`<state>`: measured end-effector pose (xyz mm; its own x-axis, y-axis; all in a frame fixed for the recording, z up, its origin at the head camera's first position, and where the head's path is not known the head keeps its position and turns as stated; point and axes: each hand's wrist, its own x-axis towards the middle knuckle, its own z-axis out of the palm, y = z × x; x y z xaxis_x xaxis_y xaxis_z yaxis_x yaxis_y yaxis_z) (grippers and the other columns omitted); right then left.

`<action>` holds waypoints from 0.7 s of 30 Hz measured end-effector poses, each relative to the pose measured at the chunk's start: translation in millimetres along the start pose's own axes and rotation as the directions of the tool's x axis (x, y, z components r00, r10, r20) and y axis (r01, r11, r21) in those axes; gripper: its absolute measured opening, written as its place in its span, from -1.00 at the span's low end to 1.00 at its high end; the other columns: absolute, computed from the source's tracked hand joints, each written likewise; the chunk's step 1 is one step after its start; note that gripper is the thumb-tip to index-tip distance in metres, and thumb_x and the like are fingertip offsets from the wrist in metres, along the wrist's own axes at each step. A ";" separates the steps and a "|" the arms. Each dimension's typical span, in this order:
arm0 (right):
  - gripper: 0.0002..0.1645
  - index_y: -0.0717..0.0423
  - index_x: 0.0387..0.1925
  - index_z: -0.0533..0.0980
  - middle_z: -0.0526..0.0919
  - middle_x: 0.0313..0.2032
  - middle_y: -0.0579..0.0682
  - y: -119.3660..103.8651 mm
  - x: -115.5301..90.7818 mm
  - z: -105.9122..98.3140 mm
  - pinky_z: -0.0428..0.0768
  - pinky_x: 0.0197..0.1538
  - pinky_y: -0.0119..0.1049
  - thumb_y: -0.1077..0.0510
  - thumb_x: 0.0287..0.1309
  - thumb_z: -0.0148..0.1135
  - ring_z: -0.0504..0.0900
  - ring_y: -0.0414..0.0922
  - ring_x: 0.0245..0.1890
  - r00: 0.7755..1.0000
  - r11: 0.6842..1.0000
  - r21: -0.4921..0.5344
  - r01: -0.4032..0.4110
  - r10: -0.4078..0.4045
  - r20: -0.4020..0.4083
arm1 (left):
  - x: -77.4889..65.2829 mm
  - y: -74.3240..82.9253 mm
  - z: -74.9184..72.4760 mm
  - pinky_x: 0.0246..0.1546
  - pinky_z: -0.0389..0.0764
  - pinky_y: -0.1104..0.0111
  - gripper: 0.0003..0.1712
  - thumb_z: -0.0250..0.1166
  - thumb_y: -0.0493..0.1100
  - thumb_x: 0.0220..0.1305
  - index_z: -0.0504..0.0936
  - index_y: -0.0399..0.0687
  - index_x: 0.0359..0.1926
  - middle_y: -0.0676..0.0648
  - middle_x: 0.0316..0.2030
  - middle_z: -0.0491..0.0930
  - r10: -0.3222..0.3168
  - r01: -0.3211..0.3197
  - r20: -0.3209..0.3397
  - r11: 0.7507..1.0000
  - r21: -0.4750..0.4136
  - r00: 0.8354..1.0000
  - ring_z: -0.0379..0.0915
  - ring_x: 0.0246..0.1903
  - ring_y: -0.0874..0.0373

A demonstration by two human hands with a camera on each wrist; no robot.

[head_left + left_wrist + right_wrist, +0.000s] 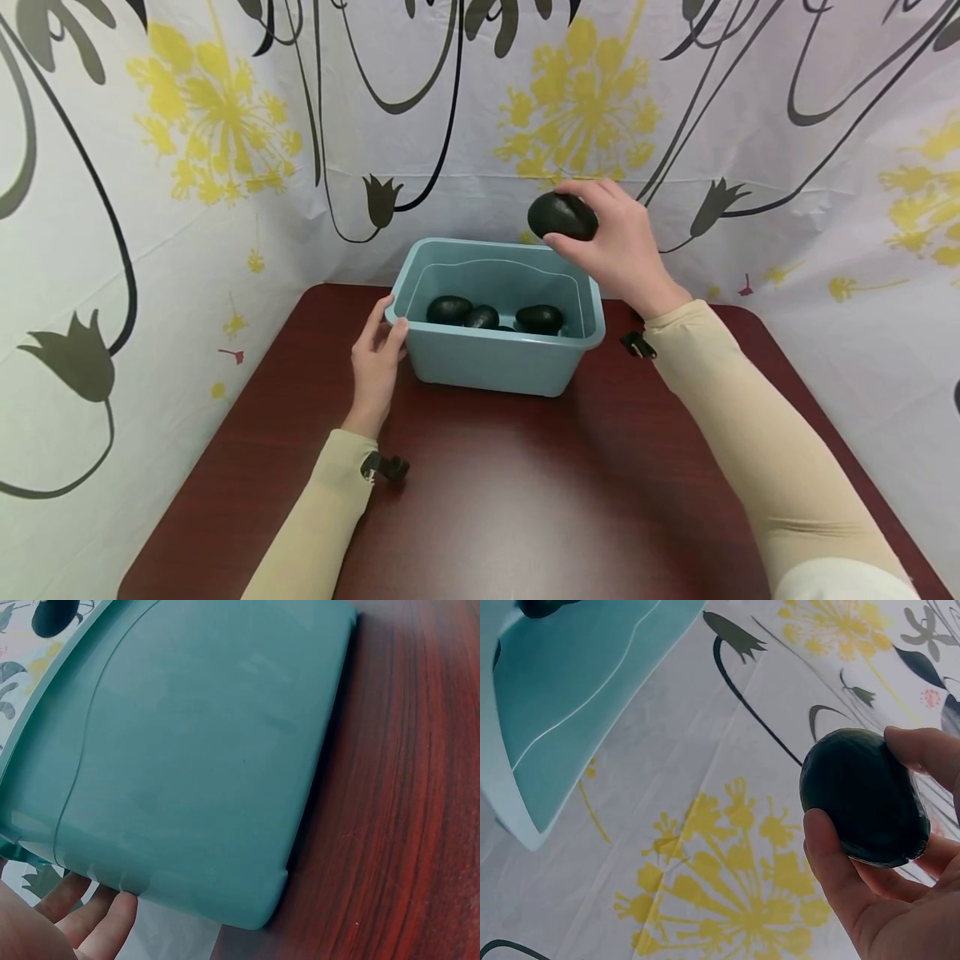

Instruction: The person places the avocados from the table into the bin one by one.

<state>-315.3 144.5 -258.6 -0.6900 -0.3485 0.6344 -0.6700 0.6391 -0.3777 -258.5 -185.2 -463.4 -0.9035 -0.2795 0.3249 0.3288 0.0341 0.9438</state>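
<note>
In the head view my right hand [618,242] grips a dark avocado [562,217] in the air, above the back right part of a blue-green plastic bin [491,358]. The right wrist view shows that avocado [862,799] between the thumb and fingers of the right hand [900,900]. My left hand [375,358] holds the bin's left front corner, thumb at the rim and fingers along the left side. Under the rim, the fingers [112,922] touch the bin wall in the left wrist view. Several dark avocados [538,319] lie inside the bin; one is mostly hidden by the front wall.
The bin stands near the far edge of a dark reddish wooden table [480,492]. White cloth [450,150] printed with yellow and grey flowers hangs behind and on both sides. A black wrist device [386,468] sits on each sleeve.
</note>
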 end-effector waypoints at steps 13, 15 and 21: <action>-0.31 -0.15 0.35 0.45 0.50 0.23 -0.01 15.0 32.0 23.0 0.50 0.07 0.00 -0.13 0.21 0.40 0.48 0.01 0.10 0.980 0.995 -0.019 -0.093 0.095 0.177 | -7.4 24.6 1.1 0.12 0.45 -0.20 -0.37 0.28 0.07 0.42 0.40 0.20 0.45 -0.28 0.24 0.46 -0.020 0.021 0.025 1.000 -0.014 0.999 0.48 0.09 -0.06; -0.32 -0.15 0.34 0.46 0.50 0.22 -0.01 17.5 34.7 26.4 0.50 0.06 0.00 -0.13 0.21 0.40 0.47 0.01 0.09 0.976 0.995 -0.027 -0.093 0.097 0.195 | -5.4 18.9 0.9 0.13 0.45 -0.20 -0.38 0.28 0.09 0.41 0.40 0.26 0.44 -0.25 0.26 0.46 -0.015 0.015 0.021 1.000 -0.012 1.000 0.48 0.09 -0.03; -0.33 -0.13 0.32 0.47 0.51 0.20 0.01 21.4 35.8 32.6 0.50 0.04 0.01 -0.11 0.20 0.42 0.46 0.03 0.07 0.968 0.994 -0.034 -0.106 0.111 0.226 | 0.5 1.3 -0.3 0.08 0.52 -0.14 -0.40 0.31 0.19 0.36 0.44 0.43 0.39 -0.12 0.22 0.50 0.008 -0.008 0.003 1.000 0.001 1.000 0.51 0.08 0.01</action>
<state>-363.3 123.3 -266.0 -0.8039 -0.4218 0.4194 -0.5836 0.6954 -0.4193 -258.5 -185.5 -462.1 -0.9019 -0.2760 0.3323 0.3354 0.0375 0.9413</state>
